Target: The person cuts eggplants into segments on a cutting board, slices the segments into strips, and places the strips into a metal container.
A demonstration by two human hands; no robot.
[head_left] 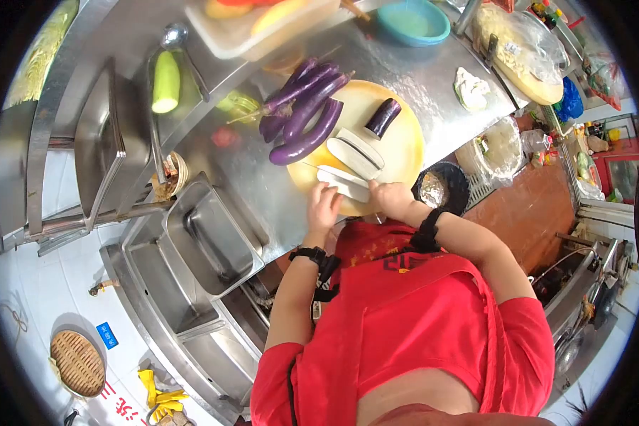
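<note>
On a round cutting board [402, 145] lie a short dark eggplant chunk [383, 117] and a split eggplant piece [355, 154] with pale flesh showing. Nearer to me is a broad pale blade [344, 184], which looks like a cleaver. My right hand [390, 197] is closed at its right end; the handle is hidden in the fist. My left hand [324, 207] has its fingers bent against an eggplant piece at the blade's left end, mostly hidden. Several whole purple eggplants [312, 113] are heaped at the board's left edge.
A blue-green bowl [413, 23] and a plastic tub [263, 35] stand at the back. A green gourd [166, 82] is at the left. Steel sinks [213, 234] lie left of me. A black-lined bin [453, 186] sits below the counter [444, 92] on the right.
</note>
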